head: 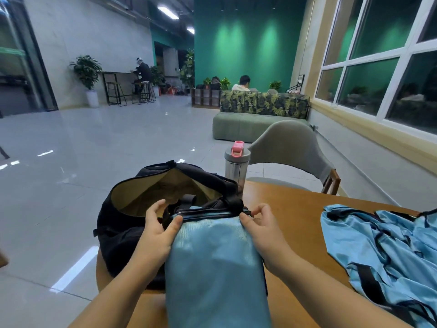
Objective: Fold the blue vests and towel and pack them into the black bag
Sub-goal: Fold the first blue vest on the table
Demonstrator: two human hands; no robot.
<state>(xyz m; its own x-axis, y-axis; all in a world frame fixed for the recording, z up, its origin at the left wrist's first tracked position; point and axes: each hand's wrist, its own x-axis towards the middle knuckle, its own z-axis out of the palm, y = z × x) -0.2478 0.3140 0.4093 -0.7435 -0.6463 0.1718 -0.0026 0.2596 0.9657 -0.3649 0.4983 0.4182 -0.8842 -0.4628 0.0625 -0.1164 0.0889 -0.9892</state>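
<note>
A folded blue vest [215,263] with black trim lies lengthwise in front of me, its far end at the mouth of the black bag [120,233]. The bag stands unzipped at the table's left edge and shows a tan lining. My left hand [157,233] grips the vest's left far corner, thumb on top. My right hand [262,230] pinches the right far corner beside the bag's black handle [233,204]. More blue vests [383,252] lie crumpled in a heap at the right. No towel can be told apart.
A steel bottle [236,166] with a pink lid stands behind the bag on the wooden table [290,209]. A grey chair [293,150] sits at the far side. Beyond the table's left edge is tiled floor. Other people sit far off.
</note>
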